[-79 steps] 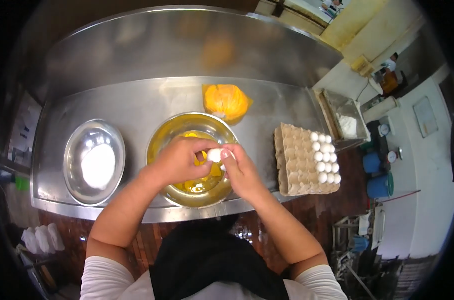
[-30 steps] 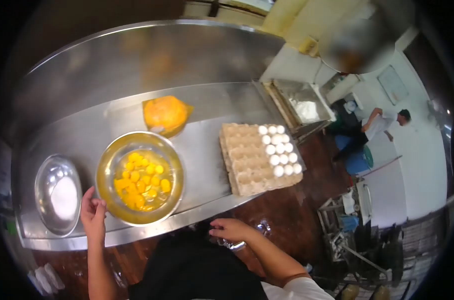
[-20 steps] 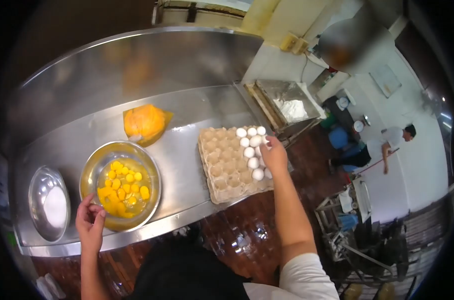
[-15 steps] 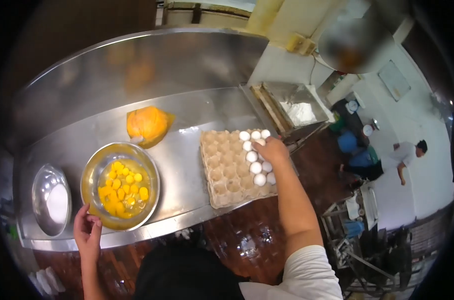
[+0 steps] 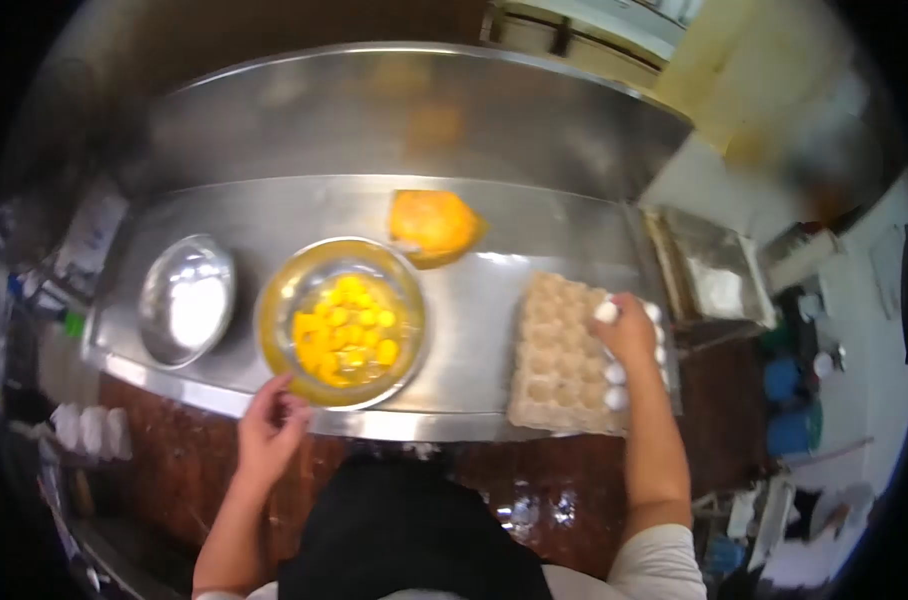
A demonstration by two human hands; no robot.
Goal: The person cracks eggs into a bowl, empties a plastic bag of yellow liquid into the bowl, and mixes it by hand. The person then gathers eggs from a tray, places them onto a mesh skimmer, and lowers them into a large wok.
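Note:
My right hand [image 5: 629,328] is over the right part of the cardboard egg tray [image 5: 559,355], its fingers closed on a white egg [image 5: 606,312]. Other white eggs [image 5: 615,398] sit in the cups under and beside this hand. Near the front left rim of a metal bowl [image 5: 411,290], my left hand [image 5: 272,418] has its fingers loosely bent and apart, holding nothing. Several yolks [image 5: 351,318] and clear egg white lie inside that bowl.
An oval metal bowl with white contents [image 5: 186,312] stands at the left of the steel table [image 5: 474,375]. An orange bag [image 5: 434,224] lies behind the yolk bowl. A bin of white powder [image 5: 716,285] adjoins the right end. Part of a person [image 5: 842,512] shows at lower right.
The view has swung back left, shifting everything rightward in the picture. My right hand has gone from the apron to the tray and taken an egg. My left hand remains by the bowl.

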